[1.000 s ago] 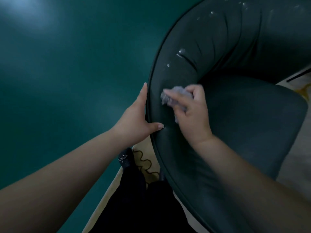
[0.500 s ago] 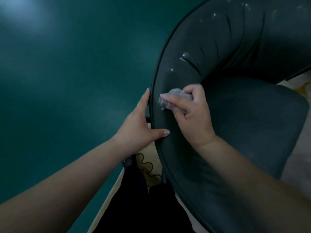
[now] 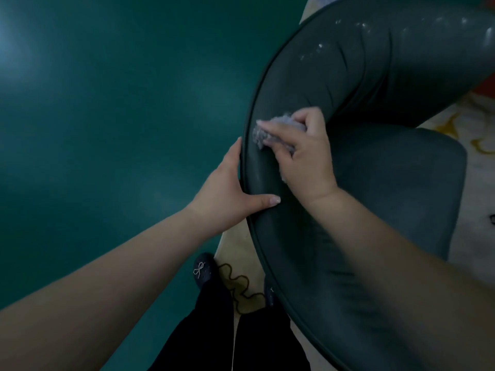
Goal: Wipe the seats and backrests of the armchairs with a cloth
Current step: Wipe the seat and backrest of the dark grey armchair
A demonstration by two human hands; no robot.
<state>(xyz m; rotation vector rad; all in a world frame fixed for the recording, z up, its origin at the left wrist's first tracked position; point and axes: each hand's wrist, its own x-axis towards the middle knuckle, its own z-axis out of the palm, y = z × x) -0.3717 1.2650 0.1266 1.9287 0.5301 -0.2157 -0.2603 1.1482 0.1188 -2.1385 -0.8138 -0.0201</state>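
Note:
A dark green armchair (image 3: pixel 375 76) with a curved padded backrest and a flat seat (image 3: pixel 401 188) fills the right side. My right hand (image 3: pixel 305 156) presses a crumpled grey cloth (image 3: pixel 267 131) against the inner face of the backrest, near its top rim. My left hand (image 3: pixel 227 194) grips the outer edge of the backrest just below, thumb lying over the rim. White specks and smears dot the upper backrest (image 3: pixel 321 48).
A dark teal wall (image 3: pixel 120 103) stands close on the left. Below me are my dark trousers (image 3: pixel 214 330), a dark shoe with a bow (image 3: pixel 203 270), and pale patterned floor (image 3: pixel 241 277). Patterned floor shows at the right (image 3: pixel 476 135).
My right hand with the cloth has slid a little toward the backrest's rim. My left hand keeps its grip on the edge. The view has shifted slightly.

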